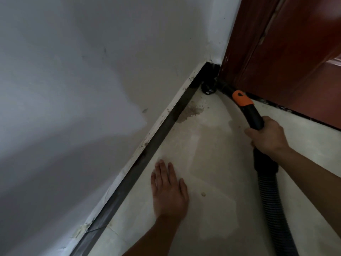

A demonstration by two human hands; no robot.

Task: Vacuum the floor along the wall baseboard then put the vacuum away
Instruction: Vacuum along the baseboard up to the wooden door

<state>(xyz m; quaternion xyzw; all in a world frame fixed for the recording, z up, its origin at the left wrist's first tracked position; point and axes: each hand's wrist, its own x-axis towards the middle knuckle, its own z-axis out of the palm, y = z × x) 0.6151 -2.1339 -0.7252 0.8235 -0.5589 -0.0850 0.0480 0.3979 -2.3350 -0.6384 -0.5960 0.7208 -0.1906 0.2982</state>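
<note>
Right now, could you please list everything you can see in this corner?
wall: one, white, left
baseboard: one, dark, along wall's foot
floor: one, pale, lower right
door frame: one, red-brown, upper right
stain: one, brownish, floor beside baseboard
vacuum nozzle: one, black, in corner
vacuum tube: one, black with orange collar, behind nozzle
hose: one, black ribbed, lower right
left hand: one, flat on floor
right hand: one, gripping vacuum tube

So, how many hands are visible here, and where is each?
2. The left hand lies flat on the floor beside the dark baseboard; the right hand grips the black vacuum tube, whose nozzle reaches the corner by the red-brown door. None seems hidden.
</note>
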